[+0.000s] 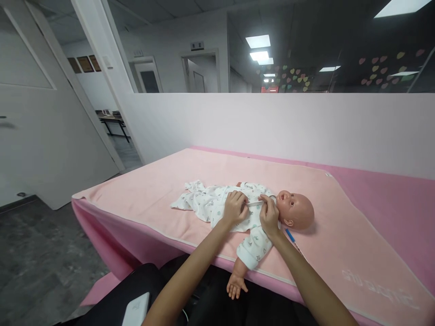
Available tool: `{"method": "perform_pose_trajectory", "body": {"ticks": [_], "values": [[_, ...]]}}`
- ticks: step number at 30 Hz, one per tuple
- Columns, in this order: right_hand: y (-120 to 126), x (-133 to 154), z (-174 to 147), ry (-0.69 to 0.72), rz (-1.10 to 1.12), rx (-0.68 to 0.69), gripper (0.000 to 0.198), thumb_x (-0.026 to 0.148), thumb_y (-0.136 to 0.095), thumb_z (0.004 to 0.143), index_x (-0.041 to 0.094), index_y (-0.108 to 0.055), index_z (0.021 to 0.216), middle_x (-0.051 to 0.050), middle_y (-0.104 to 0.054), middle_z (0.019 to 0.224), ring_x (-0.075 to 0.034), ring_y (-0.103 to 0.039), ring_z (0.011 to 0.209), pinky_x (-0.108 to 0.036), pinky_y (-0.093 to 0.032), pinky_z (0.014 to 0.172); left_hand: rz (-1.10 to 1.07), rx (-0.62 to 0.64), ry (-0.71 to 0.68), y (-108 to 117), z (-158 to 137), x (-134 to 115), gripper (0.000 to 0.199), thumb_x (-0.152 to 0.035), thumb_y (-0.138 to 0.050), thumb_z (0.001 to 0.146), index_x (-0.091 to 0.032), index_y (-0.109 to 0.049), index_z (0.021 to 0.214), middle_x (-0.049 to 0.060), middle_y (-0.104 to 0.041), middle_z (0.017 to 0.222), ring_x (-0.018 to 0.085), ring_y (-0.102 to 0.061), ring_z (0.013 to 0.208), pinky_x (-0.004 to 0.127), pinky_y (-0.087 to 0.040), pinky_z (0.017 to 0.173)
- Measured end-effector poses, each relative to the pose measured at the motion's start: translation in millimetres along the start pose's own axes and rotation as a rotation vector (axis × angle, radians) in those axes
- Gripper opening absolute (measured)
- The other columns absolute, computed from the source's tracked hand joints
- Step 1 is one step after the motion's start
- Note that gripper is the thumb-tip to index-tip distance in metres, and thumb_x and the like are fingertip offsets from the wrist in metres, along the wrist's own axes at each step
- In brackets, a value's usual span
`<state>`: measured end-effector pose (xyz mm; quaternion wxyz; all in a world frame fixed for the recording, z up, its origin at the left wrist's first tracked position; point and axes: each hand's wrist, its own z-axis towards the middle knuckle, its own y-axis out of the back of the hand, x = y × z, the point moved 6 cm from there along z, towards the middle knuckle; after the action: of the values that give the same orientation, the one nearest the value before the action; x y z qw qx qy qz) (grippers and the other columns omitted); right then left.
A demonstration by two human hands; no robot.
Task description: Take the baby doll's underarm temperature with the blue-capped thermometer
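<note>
A baby doll (295,210) lies on its back with its head to the right, in a white printed outfit (207,201). Over its chest, my left hand (235,208) is closed on one end of a narrow white strip (254,203). The strip's other end is pinched in my right hand (269,215), close to the doll's neck. Between the two hands it runs fairly straight; whether it is attached to the outfit I cannot tell. One doll arm (239,271) hangs over the table's near edge. By my right wrist lies a thin stick with a blue end (290,234), partly hidden.
A peach towel (146,181) covers much of the table, over a pink cloth (401,194). Behind stands a white wall (288,122) with glass above. A white device (136,310) rests on my lap. A door (44,122) is at the left.
</note>
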<state>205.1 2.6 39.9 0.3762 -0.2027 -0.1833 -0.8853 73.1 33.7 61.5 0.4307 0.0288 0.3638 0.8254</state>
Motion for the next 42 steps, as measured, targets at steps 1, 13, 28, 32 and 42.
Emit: {"method": "perform_pose_trajectory", "body": {"ticks": [1, 13, 28, 32, 42], "values": [[1, 1, 0, 0.0, -0.01, 0.001, 0.03, 0.009, -0.032, 0.082, 0.018, -0.054, 0.1, -0.007, -0.065, 0.087, -0.018, -0.061, 0.085, -0.035, -0.05, 0.076, -0.023, 0.011, 0.009, 1, 0, 1, 0.007, -0.016, -0.04, 0.069, -0.019, -0.046, 0.071, 0.004, -0.053, 0.073, 0.019, -0.045, 0.074, 0.035, -0.035, 0.07], [-5, 19, 6, 0.17, -0.135, 0.217, 0.018, 0.01, -0.042, 0.073, 0.018, -0.057, 0.081, -0.004, -0.061, 0.077, -0.019, -0.054, 0.076, -0.033, -0.04, 0.072, -0.067, -0.005, 0.031, 0, -1, 1, 0.016, -0.021, -0.033, 0.085, -0.019, -0.049, 0.081, 0.004, -0.057, 0.077, 0.017, -0.049, 0.073, 0.031, -0.037, 0.071], [-4, 18, 3, 0.182, -0.184, 0.181, 0.013, 0.019, -0.044, 0.084, 0.018, -0.055, 0.076, -0.004, -0.06, 0.073, -0.018, -0.052, 0.073, -0.031, -0.037, 0.069, 0.062, 0.031, -0.023, 0, 0, -1, 0.012, -0.024, -0.043, 0.078, -0.019, -0.053, 0.08, 0.003, -0.06, 0.073, 0.017, -0.053, 0.071, 0.034, -0.035, 0.073], [-2, 22, 3, 0.21, -0.159, 0.168, 0.015, 0.018, -0.043, 0.084, 0.019, -0.054, 0.075, -0.004, -0.059, 0.072, -0.018, -0.051, 0.072, -0.031, -0.036, 0.069, 0.012, -0.005, 0.001, 2, -1, 0, 0.011, -0.021, -0.042, 0.078, -0.02, -0.053, 0.081, 0.001, -0.061, 0.073, 0.016, -0.053, 0.071, 0.033, -0.035, 0.073], [2, 26, 5, 0.212, -0.151, 0.15, 0.015, 0.015, -0.041, 0.084, 0.019, -0.052, 0.074, -0.004, -0.058, 0.071, -0.018, -0.049, 0.07, -0.031, -0.036, 0.068, 0.074, 0.006, 0.018, 13, -6, 23, 0.011, -0.026, -0.046, 0.076, -0.019, -0.053, 0.079, 0.003, -0.059, 0.075, 0.018, -0.052, 0.072, 0.033, -0.035, 0.072]]}}
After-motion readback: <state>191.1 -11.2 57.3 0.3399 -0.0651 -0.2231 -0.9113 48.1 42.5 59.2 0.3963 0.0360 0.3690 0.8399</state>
